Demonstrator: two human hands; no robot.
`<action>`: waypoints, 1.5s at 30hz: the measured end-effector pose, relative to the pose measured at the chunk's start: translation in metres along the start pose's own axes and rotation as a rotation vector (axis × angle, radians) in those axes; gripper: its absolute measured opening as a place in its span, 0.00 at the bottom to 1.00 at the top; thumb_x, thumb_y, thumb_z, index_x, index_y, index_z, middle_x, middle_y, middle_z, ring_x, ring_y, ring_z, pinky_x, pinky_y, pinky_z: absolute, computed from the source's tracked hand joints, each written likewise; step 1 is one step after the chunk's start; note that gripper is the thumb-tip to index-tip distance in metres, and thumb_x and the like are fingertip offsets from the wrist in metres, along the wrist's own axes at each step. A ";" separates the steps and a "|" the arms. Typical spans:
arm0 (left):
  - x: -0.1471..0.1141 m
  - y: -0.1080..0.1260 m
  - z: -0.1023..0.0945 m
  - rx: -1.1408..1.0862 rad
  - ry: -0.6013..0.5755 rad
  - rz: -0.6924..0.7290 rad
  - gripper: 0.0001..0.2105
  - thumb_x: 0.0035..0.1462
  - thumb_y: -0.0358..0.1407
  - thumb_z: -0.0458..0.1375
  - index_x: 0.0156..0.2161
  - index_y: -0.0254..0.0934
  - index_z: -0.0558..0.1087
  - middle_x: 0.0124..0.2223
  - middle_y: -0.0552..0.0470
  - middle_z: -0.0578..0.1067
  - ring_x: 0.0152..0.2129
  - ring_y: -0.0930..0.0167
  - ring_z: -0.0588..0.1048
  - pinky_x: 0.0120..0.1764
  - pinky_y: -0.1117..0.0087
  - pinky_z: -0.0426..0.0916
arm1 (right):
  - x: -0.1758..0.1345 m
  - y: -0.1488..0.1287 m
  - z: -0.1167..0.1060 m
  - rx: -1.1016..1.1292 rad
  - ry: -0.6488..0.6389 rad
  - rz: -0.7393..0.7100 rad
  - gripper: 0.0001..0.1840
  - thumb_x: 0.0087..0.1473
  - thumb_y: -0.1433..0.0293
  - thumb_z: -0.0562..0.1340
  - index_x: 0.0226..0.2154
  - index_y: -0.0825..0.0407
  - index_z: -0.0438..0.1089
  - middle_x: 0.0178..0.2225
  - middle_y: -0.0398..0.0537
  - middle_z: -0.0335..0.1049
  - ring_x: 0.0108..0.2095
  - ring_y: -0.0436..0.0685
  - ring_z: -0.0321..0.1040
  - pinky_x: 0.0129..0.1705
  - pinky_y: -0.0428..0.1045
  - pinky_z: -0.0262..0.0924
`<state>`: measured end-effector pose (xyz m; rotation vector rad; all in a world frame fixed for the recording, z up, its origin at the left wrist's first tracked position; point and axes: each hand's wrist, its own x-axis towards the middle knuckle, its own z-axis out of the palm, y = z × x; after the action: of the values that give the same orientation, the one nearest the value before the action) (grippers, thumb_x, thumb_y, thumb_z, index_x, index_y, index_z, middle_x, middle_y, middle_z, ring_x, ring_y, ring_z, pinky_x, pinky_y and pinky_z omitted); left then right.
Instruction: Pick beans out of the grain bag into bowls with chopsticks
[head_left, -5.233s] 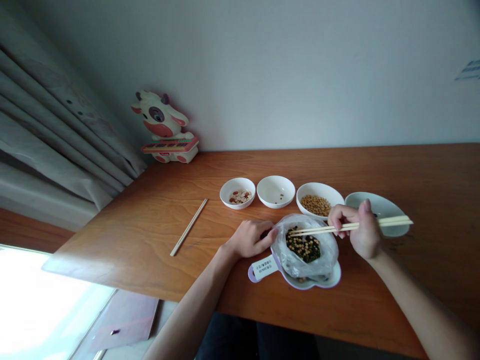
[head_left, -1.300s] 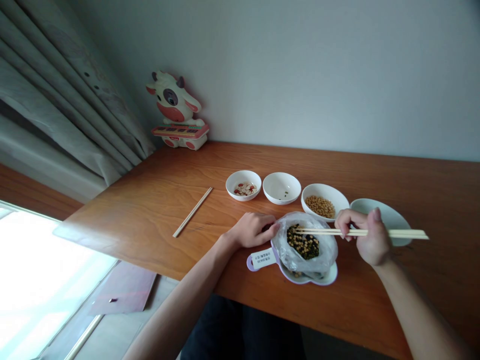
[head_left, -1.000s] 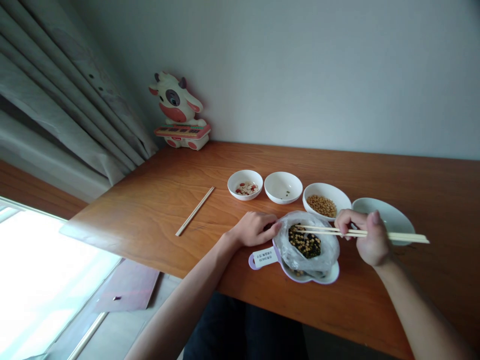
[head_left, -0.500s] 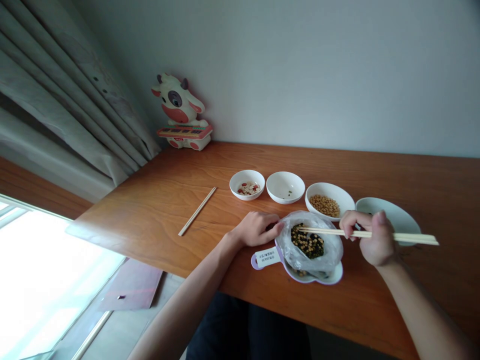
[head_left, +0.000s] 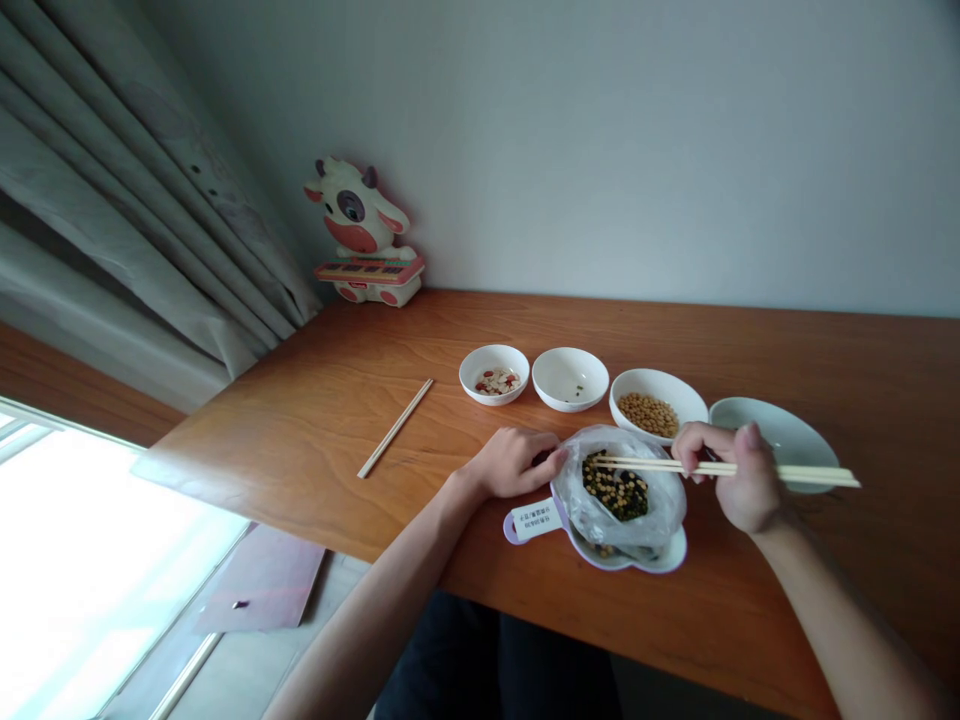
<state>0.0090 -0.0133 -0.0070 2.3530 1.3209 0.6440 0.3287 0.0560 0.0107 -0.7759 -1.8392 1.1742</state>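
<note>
My right hand [head_left: 739,478] grips a pair of wooden chopsticks [head_left: 817,475], which lie nearly level. Their tips reach into a clear plastic bag [head_left: 664,505] that holds mixed dark green and yellow beans [head_left: 616,492]. My left hand [head_left: 517,462] rests on the table with its fingers closed on the left edge of the bag. Under the bag is a purple-rimmed dish [head_left: 679,558] with a scalloped edge and a handle bearing a white printed label [head_left: 538,519]. Beyond the bag stands a white bowl of yellow beans [head_left: 649,412].
Left of it, one white bowl [head_left: 570,365] holds a few small bits; another [head_left: 480,360] has red and pale pieces. A larger white bowl [head_left: 780,430] sits behind my right hand. Another chopstick pair [head_left: 395,428] lies left, before a cow toy keyboard [head_left: 367,240].
My right hand and the chopsticks have shifted slightly left, tips still in the beans. My left hand keeps its place at the bag. The whole view has moved a little.
</note>
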 end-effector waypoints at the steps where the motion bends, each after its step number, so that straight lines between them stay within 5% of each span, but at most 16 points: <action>1: 0.000 0.000 0.000 0.001 0.000 0.000 0.20 0.76 0.46 0.45 0.35 0.37 0.69 0.31 0.51 0.76 0.25 0.72 0.71 0.31 0.72 0.60 | 0.000 0.000 0.000 -0.004 0.001 -0.002 0.41 0.68 0.42 0.38 0.21 0.47 0.67 0.22 0.48 0.62 0.24 0.57 0.55 0.30 0.55 0.49; 26: 0.000 0.002 -0.001 -0.006 -0.003 -0.003 0.21 0.76 0.46 0.45 0.35 0.36 0.69 0.31 0.50 0.75 0.25 0.72 0.70 0.32 0.71 0.60 | 0.004 -0.007 0.002 0.153 0.141 -0.041 0.42 0.68 0.42 0.41 0.18 0.48 0.70 0.18 0.48 0.63 0.21 0.55 0.59 0.26 0.54 0.52; 31: 0.000 0.003 -0.001 -0.006 0.002 0.001 0.21 0.76 0.46 0.45 0.35 0.36 0.69 0.31 0.50 0.76 0.25 0.72 0.70 0.32 0.71 0.60 | 0.014 -0.013 -0.009 0.274 0.276 -0.074 0.45 0.63 0.37 0.42 0.14 0.49 0.69 0.13 0.49 0.62 0.15 0.54 0.59 0.18 0.52 0.51; 38: 0.000 0.003 -0.003 -0.002 -0.008 -0.007 0.21 0.76 0.46 0.45 0.35 0.36 0.69 0.31 0.50 0.76 0.26 0.71 0.71 0.32 0.71 0.60 | 0.026 -0.006 -0.024 0.328 0.807 -0.252 0.45 0.60 0.34 0.46 0.10 0.49 0.64 0.08 0.46 0.52 0.10 0.53 0.56 0.13 0.49 0.42; 45: 0.000 0.002 -0.002 0.000 -0.002 -0.006 0.21 0.76 0.47 0.45 0.35 0.36 0.70 0.32 0.49 0.77 0.26 0.71 0.71 0.32 0.71 0.61 | 0.025 0.002 -0.032 0.362 0.944 -0.313 0.40 0.63 0.43 0.46 0.12 0.48 0.64 0.09 0.46 0.51 0.11 0.53 0.57 0.14 0.48 0.42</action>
<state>0.0092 -0.0143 -0.0039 2.3481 1.3266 0.6401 0.3439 0.0914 0.0240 -0.6363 -0.8865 0.7053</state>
